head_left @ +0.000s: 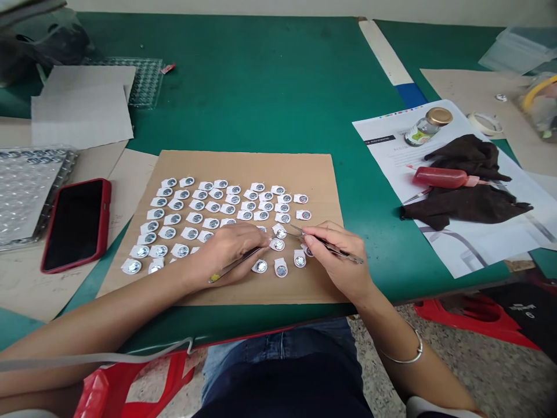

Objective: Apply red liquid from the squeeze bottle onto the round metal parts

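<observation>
In the head view, a lidded glass jar (429,126) and a red bottle (439,177) are positioned right of the cardboard sheet (300,168). White-tabbed discs (211,223) lie in rows on the sheet; the left hand (230,249) hides some. Its fingers grip a thin metal tool (235,265). The right hand (342,247) pinches tweezers (343,252), angled toward the discs.

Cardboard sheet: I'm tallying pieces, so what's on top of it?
Many white-tabbed round silvery pieces lie on the sheet. The left hand and right hand, each holding a slim tool, cover part of it; what lies beneath is hidden.
</observation>
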The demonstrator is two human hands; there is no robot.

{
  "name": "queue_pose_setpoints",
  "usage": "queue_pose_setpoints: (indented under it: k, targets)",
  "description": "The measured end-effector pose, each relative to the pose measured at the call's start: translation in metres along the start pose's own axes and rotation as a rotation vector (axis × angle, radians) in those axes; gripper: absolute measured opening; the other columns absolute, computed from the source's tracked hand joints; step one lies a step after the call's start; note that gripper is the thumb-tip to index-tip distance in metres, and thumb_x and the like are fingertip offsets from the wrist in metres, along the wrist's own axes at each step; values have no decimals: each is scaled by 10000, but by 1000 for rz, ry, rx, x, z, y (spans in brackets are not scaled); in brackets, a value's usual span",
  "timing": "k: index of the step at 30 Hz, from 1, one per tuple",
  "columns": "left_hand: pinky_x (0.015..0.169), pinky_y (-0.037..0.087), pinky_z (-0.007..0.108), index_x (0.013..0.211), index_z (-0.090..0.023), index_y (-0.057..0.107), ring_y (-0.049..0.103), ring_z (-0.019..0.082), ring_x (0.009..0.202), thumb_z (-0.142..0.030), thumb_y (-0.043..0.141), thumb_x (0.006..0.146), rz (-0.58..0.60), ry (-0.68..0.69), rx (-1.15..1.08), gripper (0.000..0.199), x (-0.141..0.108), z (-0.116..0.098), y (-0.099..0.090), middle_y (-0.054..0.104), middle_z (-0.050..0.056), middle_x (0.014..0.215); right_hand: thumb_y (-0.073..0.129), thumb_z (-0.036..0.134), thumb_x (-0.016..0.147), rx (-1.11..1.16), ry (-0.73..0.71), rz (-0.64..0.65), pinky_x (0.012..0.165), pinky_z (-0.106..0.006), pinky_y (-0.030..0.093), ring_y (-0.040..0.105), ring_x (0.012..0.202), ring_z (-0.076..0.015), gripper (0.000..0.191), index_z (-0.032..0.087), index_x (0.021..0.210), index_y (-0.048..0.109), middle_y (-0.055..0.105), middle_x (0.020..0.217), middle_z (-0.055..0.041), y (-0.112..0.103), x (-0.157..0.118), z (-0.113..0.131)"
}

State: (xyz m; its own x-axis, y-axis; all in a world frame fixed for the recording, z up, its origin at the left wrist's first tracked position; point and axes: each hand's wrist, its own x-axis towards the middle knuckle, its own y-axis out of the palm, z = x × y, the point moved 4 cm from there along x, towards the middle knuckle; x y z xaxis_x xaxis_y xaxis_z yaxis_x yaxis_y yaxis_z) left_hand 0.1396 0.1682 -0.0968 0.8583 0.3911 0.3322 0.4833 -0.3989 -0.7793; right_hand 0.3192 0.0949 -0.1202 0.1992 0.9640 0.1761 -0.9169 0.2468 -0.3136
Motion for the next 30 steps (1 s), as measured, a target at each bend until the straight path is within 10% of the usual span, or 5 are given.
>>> queue_pose_setpoints:
  k: [30]
  targets:
    - [795,520,296,909,-161,561,636,152,816,-55,555,786,-3,53,-8,163,-1,-1,1,662,63,886,554,230,799,-11,-3,39,571,-248,426,534,646,-78,183,188,928,676,590,730,-15,2,1,-1]
